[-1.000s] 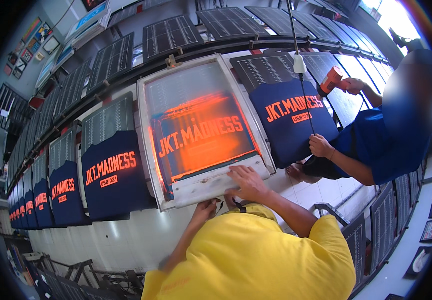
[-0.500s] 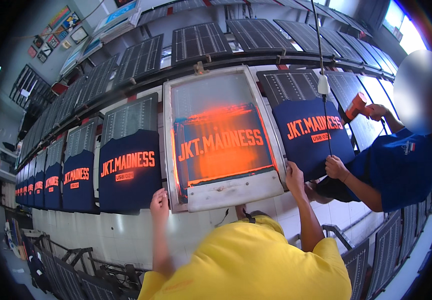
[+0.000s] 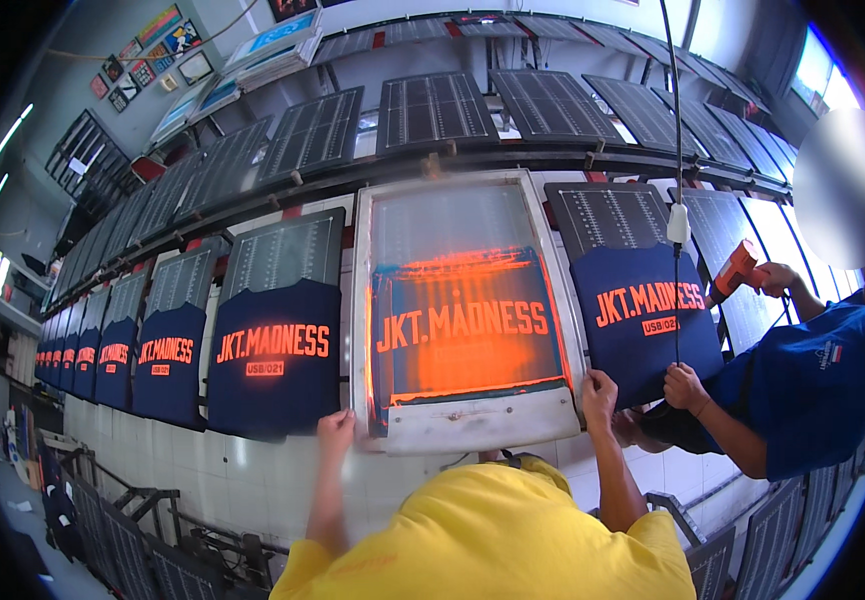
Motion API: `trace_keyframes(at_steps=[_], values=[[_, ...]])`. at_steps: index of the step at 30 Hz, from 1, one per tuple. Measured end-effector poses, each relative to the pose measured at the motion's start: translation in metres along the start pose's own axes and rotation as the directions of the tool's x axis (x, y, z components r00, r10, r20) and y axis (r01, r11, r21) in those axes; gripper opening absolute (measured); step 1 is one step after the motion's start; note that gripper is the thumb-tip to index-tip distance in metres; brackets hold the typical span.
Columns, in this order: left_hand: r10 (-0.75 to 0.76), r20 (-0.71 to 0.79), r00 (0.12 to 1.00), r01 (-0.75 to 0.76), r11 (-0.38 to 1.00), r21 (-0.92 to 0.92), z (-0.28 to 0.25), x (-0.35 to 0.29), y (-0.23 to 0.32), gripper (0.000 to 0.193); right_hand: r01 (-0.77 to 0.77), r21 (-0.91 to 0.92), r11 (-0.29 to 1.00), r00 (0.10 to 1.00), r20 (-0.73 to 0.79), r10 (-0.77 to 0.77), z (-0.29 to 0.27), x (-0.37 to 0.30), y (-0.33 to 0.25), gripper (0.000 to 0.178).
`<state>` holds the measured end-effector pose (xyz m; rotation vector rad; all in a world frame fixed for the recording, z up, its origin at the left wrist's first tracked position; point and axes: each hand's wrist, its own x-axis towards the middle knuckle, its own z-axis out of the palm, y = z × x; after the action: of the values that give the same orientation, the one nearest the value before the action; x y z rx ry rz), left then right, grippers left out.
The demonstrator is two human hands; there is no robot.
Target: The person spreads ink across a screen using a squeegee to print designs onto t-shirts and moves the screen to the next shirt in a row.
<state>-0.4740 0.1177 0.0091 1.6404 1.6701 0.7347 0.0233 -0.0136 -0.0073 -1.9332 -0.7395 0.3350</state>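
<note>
While colourful rectangular posters (image 3: 153, 40) hang high on the far wall, the left hand (image 3: 336, 428) and right hand (image 3: 599, 386) each clasp a lower corner of the orange-inked printing screen (image 3: 465, 310), lying flat over a navy shirt.

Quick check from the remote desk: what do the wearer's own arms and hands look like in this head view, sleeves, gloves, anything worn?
Both forearms are bare. The left hand and right hand wear no gloves, and no watch, ring or band shows. A bright yellow shirt with short sleeves ends above the elbows. No cables or markings show on the arms.
</note>
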Motion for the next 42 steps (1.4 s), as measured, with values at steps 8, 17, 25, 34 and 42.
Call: trace_keyframes(at_steps=[8, 17, 25, 34, 42], values=[[0.052, -0.021, 0.998, -0.052, 0.998, 0.039, 0.002, 0.003, -0.004, 0.028, 0.072, -0.083, 0.994, 0.997, -0.017, -0.073, 0.005, 0.000, 0.001, 0.014], [0.246, -0.154, 0.957, -0.195, 0.938, 0.286, -0.002, -0.023, 0.034, 0.040, 0.341, -0.379, 0.860, 0.934, 0.241, -0.264, -0.031, -0.015, -0.041, 0.031], [0.496, 0.549, 0.673, -0.729, 0.571, 0.377, -0.017, -0.072, 0.109, 0.056, 0.874, -0.194, 0.445, 0.400, 0.808, -0.433, -0.072, -0.051, -0.108, 0.063], [0.393, 0.576, 0.717, -0.673, 0.606, 0.424, 0.018, -0.003, 0.141, 0.031, 0.885, -0.203, 0.419, 0.385, 0.826, -0.413, -0.033, 0.015, -0.118, 0.037], [0.353, 0.505, 0.788, -0.586, 0.681, 0.439, 0.007, 0.002, 0.157, 0.025, 0.854, -0.268, 0.446, 0.482, 0.731, -0.483, -0.036, 0.002, -0.130, 0.029]])
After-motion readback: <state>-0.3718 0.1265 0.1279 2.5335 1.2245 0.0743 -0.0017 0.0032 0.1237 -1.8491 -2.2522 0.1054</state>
